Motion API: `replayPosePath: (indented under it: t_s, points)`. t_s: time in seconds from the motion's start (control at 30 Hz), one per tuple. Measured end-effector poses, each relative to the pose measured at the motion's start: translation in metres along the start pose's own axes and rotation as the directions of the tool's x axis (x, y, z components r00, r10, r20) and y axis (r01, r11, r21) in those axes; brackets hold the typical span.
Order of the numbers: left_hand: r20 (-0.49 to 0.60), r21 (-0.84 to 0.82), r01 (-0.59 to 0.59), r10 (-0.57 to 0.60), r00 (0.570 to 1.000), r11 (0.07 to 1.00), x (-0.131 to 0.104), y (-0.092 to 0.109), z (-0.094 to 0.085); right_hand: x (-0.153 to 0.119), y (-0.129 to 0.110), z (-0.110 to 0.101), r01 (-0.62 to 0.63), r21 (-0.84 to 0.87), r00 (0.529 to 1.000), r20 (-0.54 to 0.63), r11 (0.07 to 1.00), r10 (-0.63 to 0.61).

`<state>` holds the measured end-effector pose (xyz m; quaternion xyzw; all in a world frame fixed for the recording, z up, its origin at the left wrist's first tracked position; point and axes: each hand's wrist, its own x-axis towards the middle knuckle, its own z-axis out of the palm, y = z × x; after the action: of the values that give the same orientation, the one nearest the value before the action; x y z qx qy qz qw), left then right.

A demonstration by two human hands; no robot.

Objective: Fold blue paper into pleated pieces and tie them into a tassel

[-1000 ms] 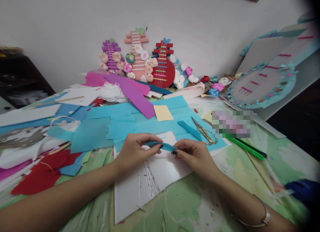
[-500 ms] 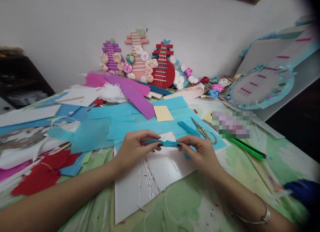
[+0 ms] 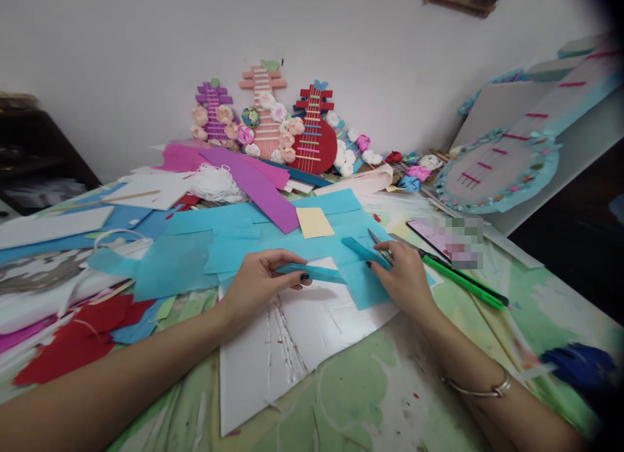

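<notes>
My left hand pinches one end of a folded blue paper strip, which points right over the white board. On the right, my right hand has its fingers closed around the handle area of the scissors; their handles are mostly hidden. Just left of the scissors lies another dark blue strip on the light blue paper. A small cream paper piece rests on the blue sheets beyond my hands.
A green cutter and a phone lie to the right. Purple paper, white string and red scraps surround the work. Paper instruments, including a red one, stand against the wall.
My right hand has let go of the blue strip and moved right onto the scissors. The strip stays in my left hand, its right end now free.
</notes>
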<state>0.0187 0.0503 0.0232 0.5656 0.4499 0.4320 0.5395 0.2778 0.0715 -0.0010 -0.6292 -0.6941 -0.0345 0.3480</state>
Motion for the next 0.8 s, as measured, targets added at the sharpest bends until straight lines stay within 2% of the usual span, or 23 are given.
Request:
replayPosePath:
  t_s: [0.1, 0.17, 0.23, 0.37, 0.43, 0.5, 0.53, 0.63, 0.73, 0.8]
  points:
    - [0.005, -0.013, 0.020, -0.019, 1.000, 1.000, 0.001, 0.001, 0.001, -0.006, -0.016, -0.007, 0.141, 0.165, 0.986, -0.115, 0.976, -0.123]
    - [0.026, -0.025, 0.037, -0.036, 0.999, 0.999, 0.002, 0.000, 0.001, -0.012, -0.030, -0.012, 0.235, 0.352, 0.968, -0.005, 0.906, -0.249]
    - [0.056, -0.044, 0.055, -0.053, 0.997, 0.998, 0.003, -0.002, 0.002, -0.020, -0.043, -0.013, 0.261, 0.471, 0.919, 0.146, 0.843, -0.366]
    - [0.119, -0.064, 0.078, -0.070, 0.990, 0.995, 0.004, -0.007, 0.001, -0.028, -0.053, -0.009, 0.190, 0.529, 0.893, 0.257, 0.827, -0.370]
    - [0.107, -0.054, 0.072, -0.066, 0.992, 0.996, 0.005, -0.009, 0.000, -0.026, -0.048, -0.005, 0.159, 0.497, 0.916, 0.248, 0.853, -0.315]
    - [0.052, -0.026, 0.031, -0.029, 0.998, 0.999, 0.008, -0.009, -0.004, -0.022, -0.039, -0.003, 0.116, 0.402, 0.962, 0.181, 0.908, -0.203]
    - [0.009, 0.001, -0.009, 0.009, 1.000, 1.000, 0.009, -0.008, -0.008, -0.019, -0.033, -0.002, 0.091, 0.326, 0.981, 0.135, 0.941, -0.142]
    - [-0.108, 0.178, -0.165, 0.186, 0.977, 0.970, 0.016, -0.003, -0.024, -0.010, -0.017, 0.000, 0.086, 0.121, 0.994, 0.057, 0.989, -0.094]
    - [-0.191, 0.470, -0.262, 0.387, 0.902, 0.843, 0.024, 0.007, -0.047, -0.004, -0.006, 0.000, 0.083, -0.073, 0.997, 0.015, 0.994, -0.082]
    - [-0.217, 0.728, -0.175, 0.465, 0.858, 0.663, 0.029, 0.013, -0.063, -0.002, -0.002, 0.001, 0.086, -0.135, 0.996, 0.028, 0.987, -0.083]
